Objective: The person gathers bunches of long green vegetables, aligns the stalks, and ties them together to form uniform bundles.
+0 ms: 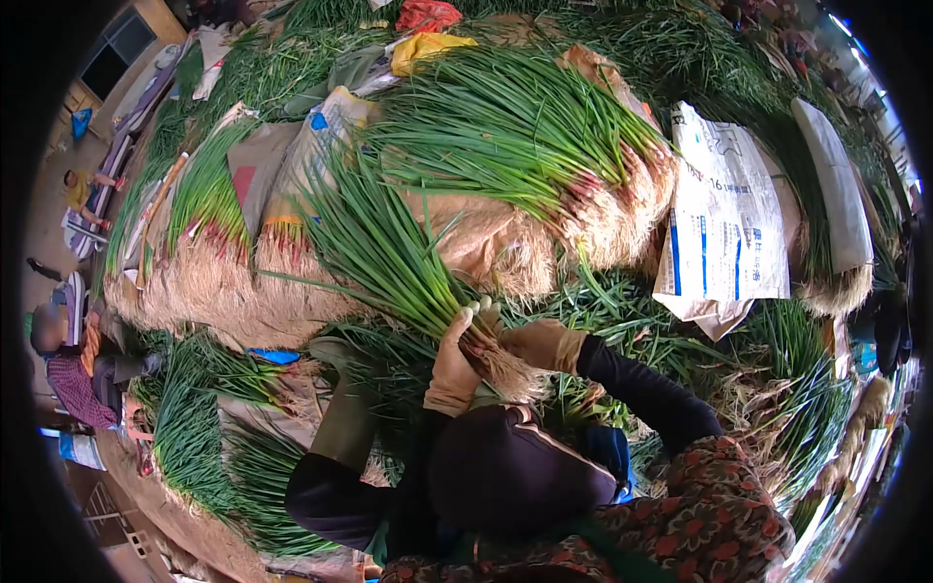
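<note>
Left hand [453,367] and right hand [540,345] grasp one onion bunch [403,262], frame center. One red bag [428,15] and one yellow bag [426,52] lie upper center.

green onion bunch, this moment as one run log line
left hand: holding green onion bunch | right hand: beside its roots | leaves: fanned upper left | white printed sack: ahead-right

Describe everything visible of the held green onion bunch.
The bunch is slanted over other greens: long green leaves fan toward the picture's upper left, reddish stem bases and straw-coloured, stringy roots point lower right. It looks fresh; no tie can be made out. The gloved left grip closes round it near the base; the gloved right grip touches it beside the roots.
</note>
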`<state>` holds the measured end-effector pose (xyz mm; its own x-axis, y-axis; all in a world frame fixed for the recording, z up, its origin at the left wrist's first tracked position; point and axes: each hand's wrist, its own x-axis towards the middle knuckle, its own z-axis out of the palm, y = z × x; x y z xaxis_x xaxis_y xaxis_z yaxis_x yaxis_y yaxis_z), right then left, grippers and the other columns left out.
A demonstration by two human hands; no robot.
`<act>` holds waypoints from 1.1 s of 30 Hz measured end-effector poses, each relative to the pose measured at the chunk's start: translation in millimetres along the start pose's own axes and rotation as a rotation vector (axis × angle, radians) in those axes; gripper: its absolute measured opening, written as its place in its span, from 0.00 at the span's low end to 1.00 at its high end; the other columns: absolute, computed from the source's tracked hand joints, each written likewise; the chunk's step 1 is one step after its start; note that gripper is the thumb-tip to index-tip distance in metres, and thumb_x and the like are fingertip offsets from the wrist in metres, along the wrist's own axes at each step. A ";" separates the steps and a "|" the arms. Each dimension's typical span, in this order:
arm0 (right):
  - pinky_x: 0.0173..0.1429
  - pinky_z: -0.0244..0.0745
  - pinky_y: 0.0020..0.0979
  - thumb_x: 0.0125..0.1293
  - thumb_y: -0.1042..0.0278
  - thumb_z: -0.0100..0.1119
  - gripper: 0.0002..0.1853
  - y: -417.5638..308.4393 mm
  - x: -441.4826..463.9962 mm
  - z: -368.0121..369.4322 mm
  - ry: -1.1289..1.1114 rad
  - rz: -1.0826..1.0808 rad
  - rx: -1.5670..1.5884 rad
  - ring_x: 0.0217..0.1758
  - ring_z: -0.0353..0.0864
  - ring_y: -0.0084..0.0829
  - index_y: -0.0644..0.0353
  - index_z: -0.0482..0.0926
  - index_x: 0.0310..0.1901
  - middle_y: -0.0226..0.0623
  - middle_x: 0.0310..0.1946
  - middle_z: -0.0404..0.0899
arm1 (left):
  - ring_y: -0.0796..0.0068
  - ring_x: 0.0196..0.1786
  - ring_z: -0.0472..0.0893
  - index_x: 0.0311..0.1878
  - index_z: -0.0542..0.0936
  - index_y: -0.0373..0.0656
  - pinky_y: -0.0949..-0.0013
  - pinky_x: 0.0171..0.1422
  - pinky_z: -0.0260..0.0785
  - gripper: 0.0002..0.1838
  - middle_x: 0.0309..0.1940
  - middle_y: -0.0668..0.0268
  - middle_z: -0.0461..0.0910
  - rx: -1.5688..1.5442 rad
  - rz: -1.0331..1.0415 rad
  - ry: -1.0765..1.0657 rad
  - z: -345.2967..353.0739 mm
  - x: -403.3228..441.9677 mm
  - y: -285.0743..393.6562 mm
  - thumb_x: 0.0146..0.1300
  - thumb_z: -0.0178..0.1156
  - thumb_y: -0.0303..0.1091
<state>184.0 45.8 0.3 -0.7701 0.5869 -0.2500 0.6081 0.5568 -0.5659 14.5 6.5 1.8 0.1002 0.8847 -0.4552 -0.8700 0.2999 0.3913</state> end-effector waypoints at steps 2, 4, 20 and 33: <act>0.44 0.75 0.38 0.63 0.60 0.51 0.15 21.0 2.2 3.4 0.042 -0.105 -0.086 0.40 0.81 0.43 0.57 0.76 0.48 0.48 0.35 0.80 | 0.64 0.45 0.77 0.50 0.71 0.38 0.59 0.53 0.72 0.15 0.46 0.60 0.76 -0.034 -0.031 0.050 6.2 -3.5 -1.9 0.65 0.53 0.37; 0.48 0.74 0.36 0.64 0.57 0.52 0.17 65.6 25.1 23.2 0.369 -0.269 -0.321 0.44 0.80 0.43 0.57 0.76 0.50 0.49 0.38 0.80 | 0.65 0.43 0.77 0.49 0.72 0.38 0.61 0.52 0.72 0.14 0.44 0.61 0.76 -0.003 -0.054 0.032 2.1 -1.6 -2.2 0.65 0.52 0.38; 0.30 0.76 0.33 0.64 0.63 0.48 0.12 67.4 13.6 -9.9 0.052 0.131 -0.369 0.26 0.80 0.29 0.52 0.77 0.47 0.35 0.30 0.81 | 0.71 0.31 0.73 0.38 0.75 0.41 0.66 0.48 0.68 0.11 0.29 0.64 0.77 -0.061 0.012 0.017 11.5 -14.8 4.1 0.63 0.55 0.40; 0.27 0.72 0.39 0.61 0.60 0.51 0.11 32.0 44.5 -2.1 0.474 -0.081 0.228 0.21 0.78 0.38 0.58 0.77 0.33 0.39 0.19 0.76 | 0.66 0.33 0.77 0.36 0.77 0.38 0.63 0.46 0.72 0.14 0.28 0.59 0.78 0.037 -0.225 -0.002 -0.8 -4.9 -0.9 0.66 0.52 0.41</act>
<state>169.6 90.9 -27.2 -0.6090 0.7779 0.1547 0.4520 0.5007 -0.7382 14.4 1.6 3.0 0.2907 0.7947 -0.5329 -0.8074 0.5026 0.3091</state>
